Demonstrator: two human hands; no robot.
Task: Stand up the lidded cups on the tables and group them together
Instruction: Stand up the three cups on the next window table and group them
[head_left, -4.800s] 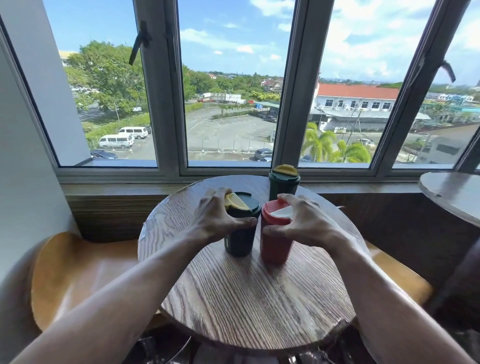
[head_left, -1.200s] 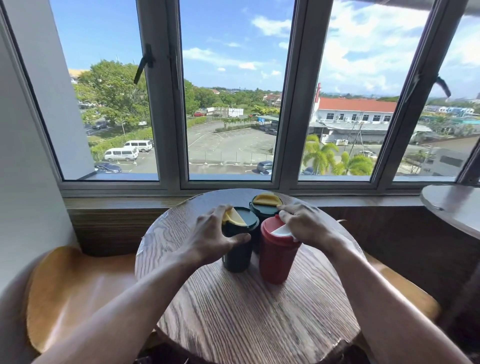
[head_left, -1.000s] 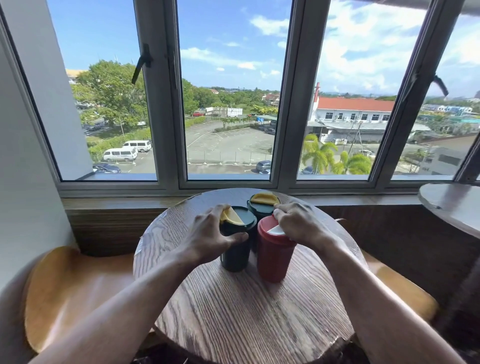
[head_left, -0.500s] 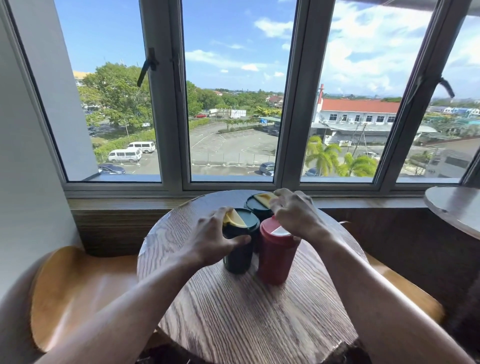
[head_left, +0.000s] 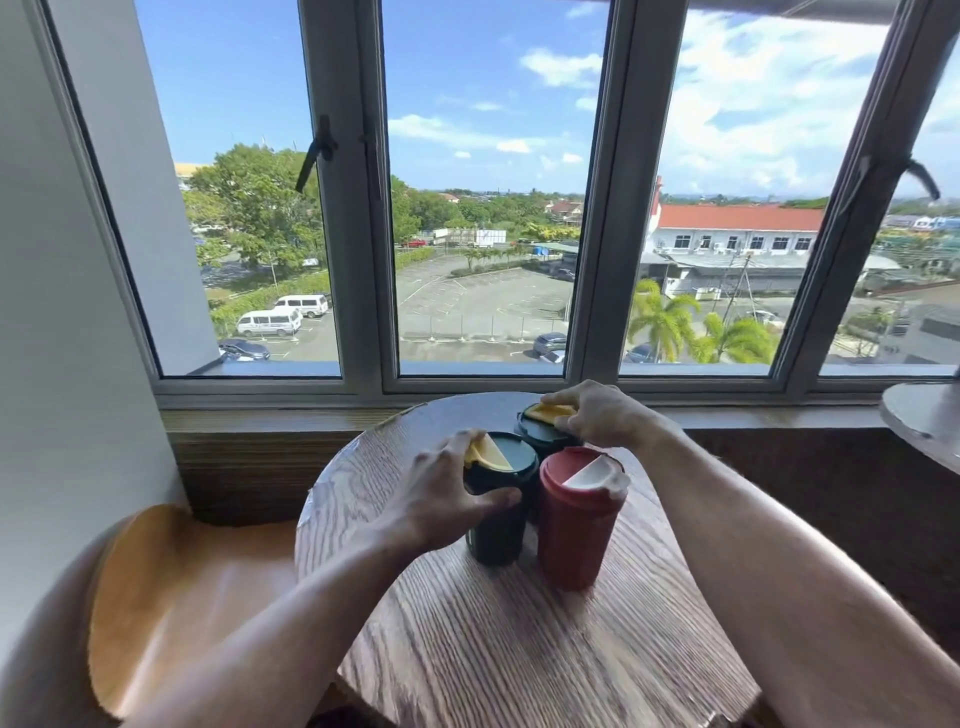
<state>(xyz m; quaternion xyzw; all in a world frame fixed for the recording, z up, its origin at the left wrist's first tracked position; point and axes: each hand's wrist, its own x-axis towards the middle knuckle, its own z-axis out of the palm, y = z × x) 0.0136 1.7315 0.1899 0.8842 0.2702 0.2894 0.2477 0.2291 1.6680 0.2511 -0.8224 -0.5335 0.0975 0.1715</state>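
Setting: I see a round wooden table (head_left: 519, 649) below a wide window (head_left: 483, 208), with a curved wooden seat (head_left: 171, 597) at its left.
Left hand (head_left: 441, 499): wrapped around the near dark green cup (head_left: 496, 525), thumb across its front; my grip is unchanged.
Far dark green cup (head_left: 540, 436): upright behind the other two, close against them.
Red cup (head_left: 576, 525): upright just beside the near green one; half a second ago my right hand covered its lid, now it stands free.
Right hand (head_left: 602, 415): fingers curled down onto the far cup's yellow lid flap (head_left: 548, 413).
Second table (head_left: 924, 421): at the right edge.
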